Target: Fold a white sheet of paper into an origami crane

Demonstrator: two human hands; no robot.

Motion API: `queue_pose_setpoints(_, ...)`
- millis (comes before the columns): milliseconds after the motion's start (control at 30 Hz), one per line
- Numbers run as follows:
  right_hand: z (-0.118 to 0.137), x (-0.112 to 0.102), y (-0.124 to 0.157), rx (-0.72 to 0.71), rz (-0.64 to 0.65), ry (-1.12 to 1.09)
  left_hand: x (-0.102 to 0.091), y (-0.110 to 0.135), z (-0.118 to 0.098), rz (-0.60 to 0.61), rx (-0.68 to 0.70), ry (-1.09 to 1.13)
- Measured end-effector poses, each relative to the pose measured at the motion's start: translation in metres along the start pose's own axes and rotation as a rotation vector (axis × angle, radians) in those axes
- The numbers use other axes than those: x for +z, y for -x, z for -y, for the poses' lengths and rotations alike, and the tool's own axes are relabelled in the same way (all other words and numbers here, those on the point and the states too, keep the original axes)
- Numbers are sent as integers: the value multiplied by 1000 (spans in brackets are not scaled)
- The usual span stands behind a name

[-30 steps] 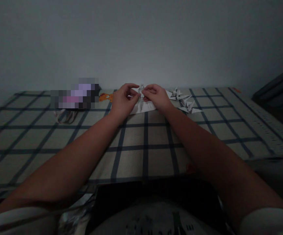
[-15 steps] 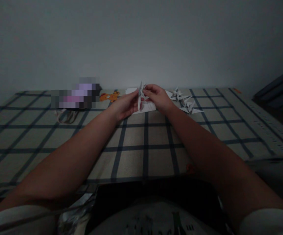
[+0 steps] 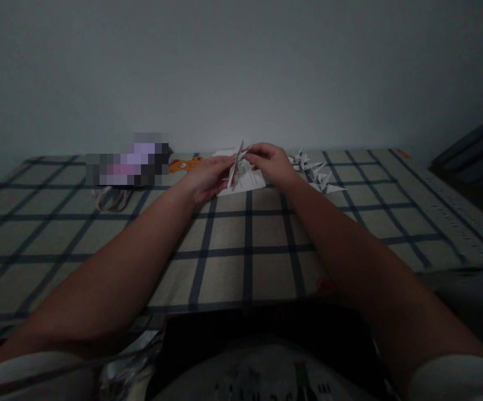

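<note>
A white folded paper crane (image 3: 237,164) is held up between my two hands, its pointed tips sticking up. My left hand (image 3: 211,177) pinches its left side between thumb and fingers. From the right, my right hand (image 3: 271,161) grips a part of it with thumb and forefinger; the fingertips are partly hidden by the paper. Beneath them lies white paper (image 3: 252,181) on the checked cloth. Several finished-looking paper cranes (image 3: 322,178) rest in a cluster just right of my right hand.
The checked cloth (image 3: 224,267) covers the table up to the grey wall (image 3: 241,72). A blurred-out purple and dark object (image 3: 141,161) with a pale cord loop (image 3: 111,199) lies at the left. Dark slatted furniture (image 3: 475,147) stands at the far right.
The paper crane has tilted, its lower end swinging left, and my left hand has shifted slightly left. My right hand stays nearly in place.
</note>
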State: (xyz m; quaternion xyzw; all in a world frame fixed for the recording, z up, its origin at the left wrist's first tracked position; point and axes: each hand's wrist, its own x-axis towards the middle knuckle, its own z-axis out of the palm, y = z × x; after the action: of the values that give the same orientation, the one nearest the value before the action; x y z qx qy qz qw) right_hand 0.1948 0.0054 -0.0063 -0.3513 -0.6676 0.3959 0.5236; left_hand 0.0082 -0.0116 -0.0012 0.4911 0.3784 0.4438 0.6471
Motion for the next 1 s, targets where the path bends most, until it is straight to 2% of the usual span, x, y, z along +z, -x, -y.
queue_pose_setpoints(100, 2, -2, 1, -3, 30, 7, -3, 0, 2, 30, 27, -45)
queue_pose_setpoints(300, 0, -3, -1, -38, 10, 22, -7, -2, 3, -8, 77, -177)
queue_pose_setpoints(467, 8, -5, 2, -13, 67, -20, -1, 4, -5, -75, 19, -244)
queue_pose_setpoints(667, 13, -11, 4, 6, 130, 5, 0, 6, -7, 24, 27, -164)
queue_pose_setpoints(867, 9, -13, -1, -88, 102, 109, -2, 7, -8, 42, 14, -138)
queue_pose_setpoints(1000, 7, -11, -1, -77, 102, 120, -4, 8, -9, 31, 9, -213)
